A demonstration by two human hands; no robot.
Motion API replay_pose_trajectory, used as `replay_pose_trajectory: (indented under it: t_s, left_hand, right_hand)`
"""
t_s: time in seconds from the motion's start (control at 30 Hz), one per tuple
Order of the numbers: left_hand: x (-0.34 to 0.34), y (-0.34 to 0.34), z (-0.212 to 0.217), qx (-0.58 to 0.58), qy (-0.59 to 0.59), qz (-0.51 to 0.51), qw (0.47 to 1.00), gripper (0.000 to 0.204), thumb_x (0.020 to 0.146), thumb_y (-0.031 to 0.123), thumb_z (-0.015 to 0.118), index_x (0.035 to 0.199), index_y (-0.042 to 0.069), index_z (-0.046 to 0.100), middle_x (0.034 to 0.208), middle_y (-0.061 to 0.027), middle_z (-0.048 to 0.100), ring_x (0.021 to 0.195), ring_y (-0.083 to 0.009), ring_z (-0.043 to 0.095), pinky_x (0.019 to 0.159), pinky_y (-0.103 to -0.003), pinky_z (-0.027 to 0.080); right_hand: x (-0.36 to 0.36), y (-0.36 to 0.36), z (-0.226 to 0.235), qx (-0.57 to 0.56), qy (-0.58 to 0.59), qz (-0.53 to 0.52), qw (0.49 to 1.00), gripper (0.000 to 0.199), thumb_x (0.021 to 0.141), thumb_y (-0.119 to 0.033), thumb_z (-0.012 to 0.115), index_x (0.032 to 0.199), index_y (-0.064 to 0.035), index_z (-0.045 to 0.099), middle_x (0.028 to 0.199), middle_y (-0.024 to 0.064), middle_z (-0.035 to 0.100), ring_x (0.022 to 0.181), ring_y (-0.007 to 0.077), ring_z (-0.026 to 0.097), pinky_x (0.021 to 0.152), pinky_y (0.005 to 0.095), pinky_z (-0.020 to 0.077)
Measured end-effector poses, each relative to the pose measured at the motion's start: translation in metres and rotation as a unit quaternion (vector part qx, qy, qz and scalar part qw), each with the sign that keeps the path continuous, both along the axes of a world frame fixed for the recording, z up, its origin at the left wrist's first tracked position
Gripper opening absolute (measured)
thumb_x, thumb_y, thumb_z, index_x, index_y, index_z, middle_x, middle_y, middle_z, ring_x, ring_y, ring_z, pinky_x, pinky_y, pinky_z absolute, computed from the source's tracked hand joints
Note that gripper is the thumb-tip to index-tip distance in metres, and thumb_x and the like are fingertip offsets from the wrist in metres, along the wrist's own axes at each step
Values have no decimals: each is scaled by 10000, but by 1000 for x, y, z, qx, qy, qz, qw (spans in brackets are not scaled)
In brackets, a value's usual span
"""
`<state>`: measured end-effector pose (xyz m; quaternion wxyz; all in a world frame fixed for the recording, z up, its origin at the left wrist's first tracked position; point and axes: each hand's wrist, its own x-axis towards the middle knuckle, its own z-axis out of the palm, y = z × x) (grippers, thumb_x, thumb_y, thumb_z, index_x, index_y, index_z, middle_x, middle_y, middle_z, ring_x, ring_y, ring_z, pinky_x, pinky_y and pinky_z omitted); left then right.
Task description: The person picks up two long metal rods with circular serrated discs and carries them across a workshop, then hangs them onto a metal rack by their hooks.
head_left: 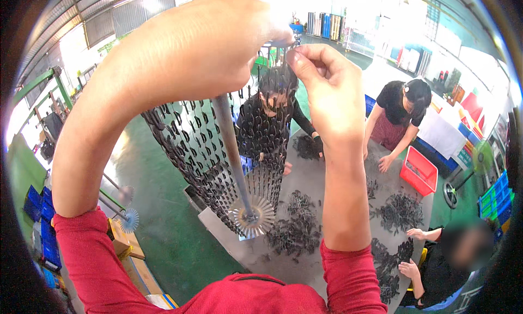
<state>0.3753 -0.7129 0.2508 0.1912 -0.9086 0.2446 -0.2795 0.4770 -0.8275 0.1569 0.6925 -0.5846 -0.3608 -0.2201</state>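
Rack (218, 150) of wire hooks, hung thick with small black parts, stands on a grey central rod (231, 145) above the tabletop (316, 183). We raise both hands to its top: our left hand (201, 47) curls closed around the upper end, our right hand (321, 80) pinches narrow on a small dark part at the top hooks. Loose black parts (297, 227) lie heaped below; a red bin (418, 171) sits at the far edge.
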Motion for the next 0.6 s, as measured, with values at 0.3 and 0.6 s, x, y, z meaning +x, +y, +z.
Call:
replay_pose_trajectory:
  t_s: [0.3, 0.6]
  left_hand:
    - [3, 1, 4, -48, 69, -24, 996, 388, 685, -77, 490, 1060, -31, 580, 944, -191, 607, 888, -343, 589, 754, -386, 479]
    - [-5, -3, 9, -69, 83, -100, 989, 410, 701, -61, 443, 1089, -40, 574, 926, -207, 633, 843, -350, 611, 761, -382, 495]
  right_hand:
    - [21, -32, 13, -60, 124, 348, 927, 142, 856, -194, 606, 847, -55, 578, 609, -65, 444, 481, 26, 355, 442, 184, 290]
    - [35, -80, -9, -20, 154, 409, 899, 175, 846, -134, 603, 944, 11, 583, 780, -21, 555, 590, 31, 406, 528, 181, 328]
